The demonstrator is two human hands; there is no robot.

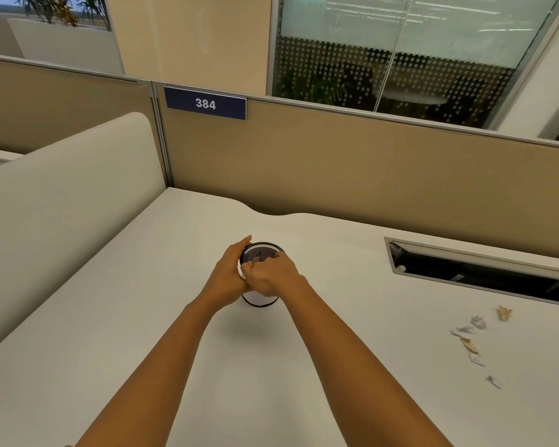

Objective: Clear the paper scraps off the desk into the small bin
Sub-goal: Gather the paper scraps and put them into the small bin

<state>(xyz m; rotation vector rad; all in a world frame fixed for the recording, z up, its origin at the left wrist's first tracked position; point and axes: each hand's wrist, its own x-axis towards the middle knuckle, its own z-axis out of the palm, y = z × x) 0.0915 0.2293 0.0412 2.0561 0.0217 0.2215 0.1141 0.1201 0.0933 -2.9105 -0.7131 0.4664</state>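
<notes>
A small black mesh bin (262, 252) stands upright in the middle of the white desk (117, 317). My left hand (228, 274) wraps around the bin's left side. My right hand (269, 275) is over the near rim, fingers curled around what looks like a small scrap at the opening; the scrap is mostly hidden. Several paper scraps lie loose on the desk at the right: a tan crumpled one (504, 312), white ones (478, 321), a tan strip (470, 345) and a small white piece (493, 381).
A rectangular cable slot (478, 272) is cut into the desk at the right rear. Beige partition walls (336, 162) run along the back, with a white divider (62, 195) on the left. A blue "384" sign (205, 103) hangs on the partition.
</notes>
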